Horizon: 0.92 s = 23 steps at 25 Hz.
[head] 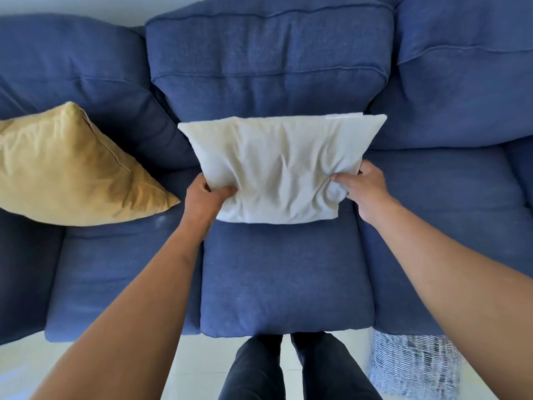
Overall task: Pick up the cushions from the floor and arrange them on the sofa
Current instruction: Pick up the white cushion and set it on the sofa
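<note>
My left hand (203,197) and right hand (362,187) each clamp fingers shut on the white cushion (277,168), over the blue sofa (285,272).

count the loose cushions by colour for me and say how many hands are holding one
Yellow cushion: 1, lying on the sofa
White cushion: 1, gripped by the left hand and the right hand
Total: 2 cushions, 2 hands on the white one

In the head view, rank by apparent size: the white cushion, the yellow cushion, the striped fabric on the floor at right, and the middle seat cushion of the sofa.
1. middle seat cushion
2. white cushion and yellow cushion: look alike in area; the yellow one is cut off by the frame edge, so unranked.
3. striped fabric, partly out of frame.
</note>
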Each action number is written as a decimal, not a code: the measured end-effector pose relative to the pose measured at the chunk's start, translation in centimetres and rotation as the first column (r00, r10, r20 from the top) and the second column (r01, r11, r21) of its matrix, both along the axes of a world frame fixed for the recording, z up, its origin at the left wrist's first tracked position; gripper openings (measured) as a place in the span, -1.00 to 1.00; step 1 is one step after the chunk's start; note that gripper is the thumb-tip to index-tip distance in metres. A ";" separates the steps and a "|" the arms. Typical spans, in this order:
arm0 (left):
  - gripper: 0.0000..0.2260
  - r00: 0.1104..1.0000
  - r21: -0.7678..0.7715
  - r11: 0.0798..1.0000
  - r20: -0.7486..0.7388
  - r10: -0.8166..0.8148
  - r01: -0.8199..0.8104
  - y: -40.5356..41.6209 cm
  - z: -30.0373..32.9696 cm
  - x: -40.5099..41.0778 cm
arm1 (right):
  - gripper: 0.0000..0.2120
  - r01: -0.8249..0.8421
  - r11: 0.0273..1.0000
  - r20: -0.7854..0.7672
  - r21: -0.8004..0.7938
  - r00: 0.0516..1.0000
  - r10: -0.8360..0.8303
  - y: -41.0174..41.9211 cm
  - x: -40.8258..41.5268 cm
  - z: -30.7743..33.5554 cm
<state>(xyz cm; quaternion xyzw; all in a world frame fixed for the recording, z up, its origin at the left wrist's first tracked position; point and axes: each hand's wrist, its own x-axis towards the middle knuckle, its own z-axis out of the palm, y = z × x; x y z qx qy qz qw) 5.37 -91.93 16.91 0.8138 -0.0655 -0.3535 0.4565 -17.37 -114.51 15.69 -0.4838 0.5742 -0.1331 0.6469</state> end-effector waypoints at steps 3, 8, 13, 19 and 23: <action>-0.54 1.000 -0.001 1.000 0.023 -0.002 0.002 -2.3 -1.2 1.8 | -0.64 0.015 0.999 0.000 -0.052 1.000 -0.015 -2.4 1.9 -1.6; -0.54 0.997 0.077 0.997 -0.068 -0.026 0.031 -6.0 -4.7 4.4 | -0.57 -0.061 0.996 -0.091 -0.069 0.994 0.055 -5.9 5.0 -5.2; -0.60 0.990 0.107 0.993 -0.123 0.071 -0.058 -7.6 -5.4 5.7 | -0.63 -0.100 0.995 -0.174 -0.030 0.980 0.094 -8.0 7.0 -5.2; -0.88 0.975 -0.148 0.964 -0.011 0.221 -0.220 -9.5 -1.0 9.8 | -0.88 0.128 0.972 0.014 -0.199 0.992 -0.127 -11.4 7.7 -2.0; -0.84 0.958 -0.054 0.989 0.248 0.144 -0.135 -8.8 -0.9 11.3 | -0.90 0.103 0.942 -0.083 -0.321 0.987 -0.137 -12.0 7.4 -1.8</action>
